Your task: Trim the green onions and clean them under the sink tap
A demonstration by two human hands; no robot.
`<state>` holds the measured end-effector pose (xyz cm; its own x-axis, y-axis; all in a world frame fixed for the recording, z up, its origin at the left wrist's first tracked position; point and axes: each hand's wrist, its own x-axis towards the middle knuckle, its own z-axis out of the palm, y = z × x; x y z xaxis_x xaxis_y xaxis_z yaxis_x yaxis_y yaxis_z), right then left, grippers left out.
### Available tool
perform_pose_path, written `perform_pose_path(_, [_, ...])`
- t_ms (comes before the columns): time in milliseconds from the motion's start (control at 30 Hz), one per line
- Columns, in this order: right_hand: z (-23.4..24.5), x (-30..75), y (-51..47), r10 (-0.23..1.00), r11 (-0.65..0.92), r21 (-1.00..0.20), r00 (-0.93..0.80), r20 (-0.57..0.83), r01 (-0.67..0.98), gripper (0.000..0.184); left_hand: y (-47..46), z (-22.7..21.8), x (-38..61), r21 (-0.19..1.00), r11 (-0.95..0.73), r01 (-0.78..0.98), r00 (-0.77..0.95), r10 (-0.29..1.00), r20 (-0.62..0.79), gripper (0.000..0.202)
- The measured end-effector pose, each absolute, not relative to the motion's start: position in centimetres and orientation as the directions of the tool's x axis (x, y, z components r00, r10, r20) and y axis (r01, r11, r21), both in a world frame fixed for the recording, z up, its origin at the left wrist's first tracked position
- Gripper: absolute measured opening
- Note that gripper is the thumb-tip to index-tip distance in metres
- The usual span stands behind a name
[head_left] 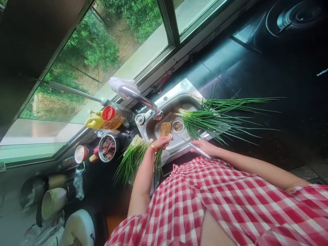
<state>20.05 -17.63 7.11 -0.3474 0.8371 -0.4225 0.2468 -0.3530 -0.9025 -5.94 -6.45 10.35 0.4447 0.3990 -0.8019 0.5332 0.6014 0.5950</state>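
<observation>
My left hand (164,141) is closed round a few spring onions, their white root ends poking out beyond the fingers and green leaves (158,164) hanging below. A knife (201,151) is in my right hand (205,147), its thin blade pointing left toward the root ends, over the near side of the steel sink (176,150). One bunch of spring onions (205,119) lies across the sink's right side with its leaves on the counter. Left of the sink, beside my left wrist, rests another bunch (133,153). A brown scrubbing pad (166,128) sits in the basin by the drain strainer (178,126).
A chrome faucet (143,99) with a white cloth (121,86) on it arches over the sink. Left of it stand a yellow bottle (94,121), a red-capped jar (108,113) and a bowl of dark reddish pieces (107,149). A stove burner (299,17) is at the far right.
</observation>
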Motion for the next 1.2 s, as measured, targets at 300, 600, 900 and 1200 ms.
perform_pose_path(300, [7.8,21.3,-17.6,0.889,-0.253,-0.824,-0.214,-0.405,0.506,0.057,-7.0,27.8,-15.3,0.681,0.264,0.683,0.263,0.781,-0.567,0.041])
perform_pose_path(600, [7.8,21.4,-19.0,0.903,-0.363,-0.777,-0.01,-0.429,0.514,0.066,-5.1,18.2,-22.8,-0.001,0.186,0.983,-0.165,0.87,-0.465,0.025])
perform_pose_path(900, [11.8,25.4,-18.3,0.939,-0.344,-0.9,0.104,-0.328,0.268,0.071,-3.8,10.3,-10.7,0.631,0.258,0.731,-0.016,0.932,-0.363,0.03])
perform_pose_path(1200, [12.4,25.8,-20.3,0.918,-0.387,-0.91,0.156,-0.365,0.151,0.064,3.4,0.5,9.5,0.598,0.77,0.222,-0.061,0.623,-0.78,0.024])
